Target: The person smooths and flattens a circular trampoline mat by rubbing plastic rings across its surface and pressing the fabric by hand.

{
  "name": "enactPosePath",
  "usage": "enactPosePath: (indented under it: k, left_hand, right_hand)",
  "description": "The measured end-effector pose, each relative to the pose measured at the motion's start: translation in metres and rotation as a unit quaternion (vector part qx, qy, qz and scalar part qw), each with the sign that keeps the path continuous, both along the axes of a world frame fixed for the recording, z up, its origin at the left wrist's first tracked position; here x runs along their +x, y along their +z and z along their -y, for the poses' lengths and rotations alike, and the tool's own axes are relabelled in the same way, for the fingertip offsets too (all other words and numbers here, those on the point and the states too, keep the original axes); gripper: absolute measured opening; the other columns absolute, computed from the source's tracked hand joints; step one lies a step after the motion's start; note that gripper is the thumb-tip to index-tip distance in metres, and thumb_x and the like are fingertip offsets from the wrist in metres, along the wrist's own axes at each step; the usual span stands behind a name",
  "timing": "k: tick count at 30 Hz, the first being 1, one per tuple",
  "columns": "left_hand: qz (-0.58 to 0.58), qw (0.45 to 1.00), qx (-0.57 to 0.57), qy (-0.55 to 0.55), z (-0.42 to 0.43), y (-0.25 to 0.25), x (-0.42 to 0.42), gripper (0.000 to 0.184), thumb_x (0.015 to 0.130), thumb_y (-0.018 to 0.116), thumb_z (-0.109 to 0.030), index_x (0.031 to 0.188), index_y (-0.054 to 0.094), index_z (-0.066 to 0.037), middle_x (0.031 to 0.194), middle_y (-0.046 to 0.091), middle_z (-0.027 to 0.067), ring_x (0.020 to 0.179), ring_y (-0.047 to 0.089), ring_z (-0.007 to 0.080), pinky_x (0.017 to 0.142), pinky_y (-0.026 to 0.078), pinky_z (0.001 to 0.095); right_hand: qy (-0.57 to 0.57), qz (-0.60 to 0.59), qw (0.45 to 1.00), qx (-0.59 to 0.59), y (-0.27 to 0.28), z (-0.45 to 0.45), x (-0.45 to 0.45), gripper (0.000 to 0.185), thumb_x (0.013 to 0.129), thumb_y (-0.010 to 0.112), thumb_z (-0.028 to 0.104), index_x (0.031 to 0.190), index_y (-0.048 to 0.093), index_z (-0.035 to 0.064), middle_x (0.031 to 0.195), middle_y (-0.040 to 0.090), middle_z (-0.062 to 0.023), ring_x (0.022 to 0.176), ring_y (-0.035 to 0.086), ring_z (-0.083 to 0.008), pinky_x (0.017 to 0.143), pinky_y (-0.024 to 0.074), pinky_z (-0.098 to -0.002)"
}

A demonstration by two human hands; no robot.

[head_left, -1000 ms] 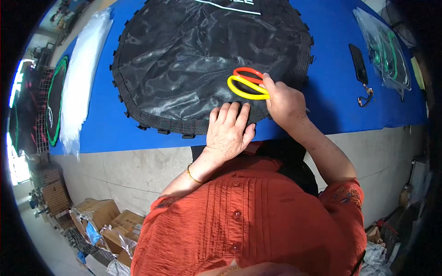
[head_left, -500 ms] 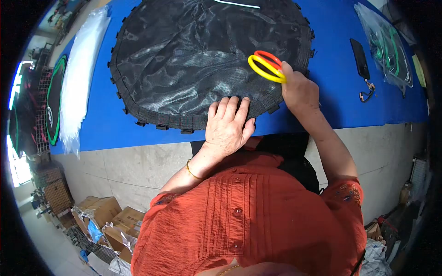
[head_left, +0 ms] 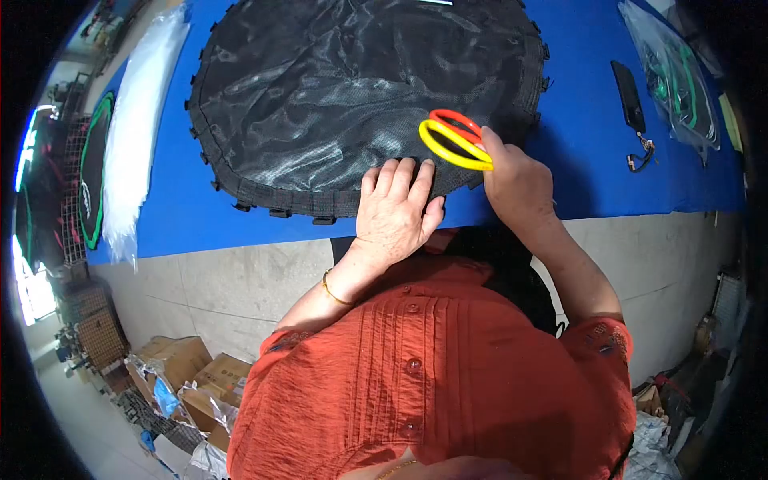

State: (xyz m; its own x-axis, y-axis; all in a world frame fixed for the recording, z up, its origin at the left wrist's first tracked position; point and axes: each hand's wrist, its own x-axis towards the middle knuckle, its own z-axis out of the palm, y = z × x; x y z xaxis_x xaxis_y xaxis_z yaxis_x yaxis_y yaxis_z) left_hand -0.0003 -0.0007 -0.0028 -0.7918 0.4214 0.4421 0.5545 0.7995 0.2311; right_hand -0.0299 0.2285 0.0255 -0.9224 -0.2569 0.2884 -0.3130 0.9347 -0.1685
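Observation:
A large round black mesh piece with a stitched edge and small tabs around it lies on the blue table. My left hand rests flat on its near edge, fingers stretched out over the fabric. My right hand is closed around the blade part of a pair of scissors, and the red and yellow scissor handles stick out to the left above the mesh. Most of the blades are hidden in the hand. A short white strip shows on the mesh at the top of the view.
Clear plastic bags are stacked on the left of the blue table. A black phone with a charm lies at right, beside a bagged green-edged item. Cardboard boxes stand on the floor at lower left.
The scissors in my right hand have moved slightly down and to the left. The mesh's near edge sits slightly higher in view. My left hand stays on that edge.

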Motion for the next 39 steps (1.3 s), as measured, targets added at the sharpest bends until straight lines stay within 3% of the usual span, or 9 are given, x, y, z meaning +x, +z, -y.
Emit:
enactPosePath:
  k: [13,20,29,32,39]
  left_hand:
    - [0.003,1.0,-0.005,-0.002,0.002,-0.003,0.0,0.056,0.094,0.072,-0.04,0.137,0.068,-0.004,0.133,0.06,0.0178,0.127,0.055,0.0352,0.106,0.043,0.0513]
    - [0.009,1.0,0.005,0.004,0.001,0.001,0.001,0.057,0.093,0.074,-0.039,0.138,0.068,-0.004,0.131,0.062,0.0174,0.125,0.057,0.0356,0.106,0.043,0.0512]
    - [0.013,1.0,0.014,0.005,0.0,0.0,0.001,0.057,0.09,0.078,-0.036,0.138,0.07,-0.006,0.133,0.062,0.017,0.127,0.057,0.0362,0.108,0.044,0.052]
    - [0.008,1.0,0.011,-0.009,0.002,0.0,0.001,0.053,0.092,0.076,-0.035,0.135,0.07,-0.006,0.132,0.063,0.0171,0.125,0.058,0.0359,0.107,0.043,0.0517]
    - [-0.003,0.999,0.035,-0.014,0.002,-0.004,0.002,0.042,0.095,0.074,-0.035,0.124,0.071,-0.005,0.129,0.064,0.0192,0.126,0.058,0.0376,0.107,0.043,0.0533]
  right_hand:
    - [0.049,-0.004,0.999,-0.013,-0.006,0.025,-0.01,0.037,0.097,0.069,0.017,0.132,0.069,0.0068,0.082,0.071,-0.0134,0.07,0.075,-0.0348,0.06,0.06,-0.047]
    - [0.01,0.013,1.0,-0.013,-0.005,0.025,-0.025,0.042,0.095,0.073,0.015,0.137,0.068,0.0102,0.083,0.071,-0.0133,0.074,0.075,-0.0365,0.063,0.0596,-0.0481]
    - [0.002,0.017,1.0,-0.021,-0.007,0.018,-0.025,0.041,0.096,0.071,0.011,0.137,0.068,0.0109,0.084,0.072,-0.0136,0.073,0.074,-0.0376,0.063,0.0592,-0.0497]
    - [0.045,0.043,0.998,-0.028,0.004,0.023,0.002,0.033,0.099,0.066,0.018,0.131,0.068,0.0094,0.08,0.071,-0.0132,0.07,0.075,-0.0369,0.06,0.0594,-0.0498]
    - [0.026,0.052,0.998,-0.006,0.007,0.017,0.015,0.031,0.102,0.064,0.019,0.131,0.07,0.0118,0.081,0.072,-0.0122,0.071,0.076,-0.0351,0.062,0.0607,-0.0473]
